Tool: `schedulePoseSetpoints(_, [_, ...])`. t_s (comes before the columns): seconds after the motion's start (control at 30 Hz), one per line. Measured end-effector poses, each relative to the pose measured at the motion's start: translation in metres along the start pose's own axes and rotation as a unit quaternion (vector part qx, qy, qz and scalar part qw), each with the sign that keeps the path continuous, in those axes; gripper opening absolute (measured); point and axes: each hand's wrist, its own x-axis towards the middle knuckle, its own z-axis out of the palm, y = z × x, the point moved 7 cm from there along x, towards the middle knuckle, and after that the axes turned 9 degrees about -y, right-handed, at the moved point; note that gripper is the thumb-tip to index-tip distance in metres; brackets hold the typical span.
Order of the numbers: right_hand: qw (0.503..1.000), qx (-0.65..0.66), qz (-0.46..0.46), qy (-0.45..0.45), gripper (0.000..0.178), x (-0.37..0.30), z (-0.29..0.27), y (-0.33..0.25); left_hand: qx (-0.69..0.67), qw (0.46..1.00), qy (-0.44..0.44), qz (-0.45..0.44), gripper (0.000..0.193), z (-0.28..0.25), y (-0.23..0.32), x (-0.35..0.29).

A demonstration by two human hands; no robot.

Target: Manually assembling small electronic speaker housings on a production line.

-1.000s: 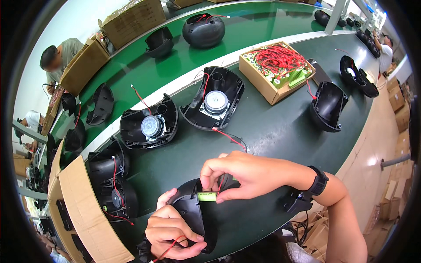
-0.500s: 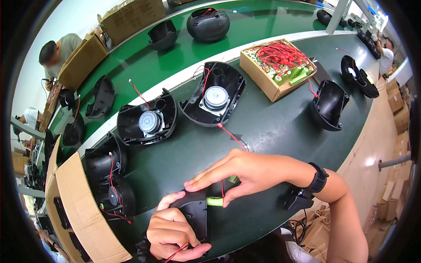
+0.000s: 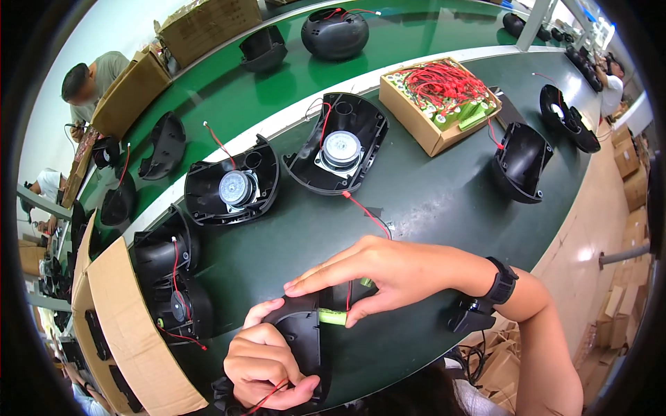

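Near the front edge of the bench, my left hand (image 3: 263, 364) is closed round a black plastic shell (image 3: 302, 331), with a thin red and black wire at its thumb. My right hand (image 3: 385, 274) reaches over from the right. Its fingertips press the shell's top edge, and its thumb bears on the end of a green battery cell (image 3: 331, 316) that juts from the shell's right side. Under the right palm a second bit of green shows, mostly hidden, with a red wire beside it. How far the cell goes into the shell cannot be seen.
Beyond my hands lie two black shells with round speakers (image 3: 236, 188) (image 3: 342, 148). An open carton (image 3: 430, 142) of green cells with red wires stands behind. Another shell (image 3: 522, 163) sits right, a cardboard box (image 3: 139, 333) left. Shells ride the far green belt (image 3: 291, 83); people work farther off.
Both my hands have shifted slightly left together with the shell and the cell. On the far belt, the black shells have moved a little to the right.
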Motion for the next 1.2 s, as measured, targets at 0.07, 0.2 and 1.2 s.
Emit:
schedulePoseSetpoints(0.07, [0.998, -0.038, 0.001, 0.052, 0.046, -0.003, -0.004, -0.002, -0.002, 1.0, 0.012, -0.023, 0.041, -0.004, -0.003, -0.003])
schedulePoseSetpoints(0.2, [0.99, -0.116, 0.079, 0.012, 0.028, -0.007, -0.003, -0.003, 0.008, 0.998, 0.056, -0.04, 0.044, -0.001, -0.005, -0.006])
schedulePoseSetpoints(1.2, [0.972, 0.112, 0.164, 0.125, 0.015, -0.011, 0.006, 0.011, 0.087, 0.994, 0.053, -0.04, 0.034, 0.006, 0.006, -0.006])
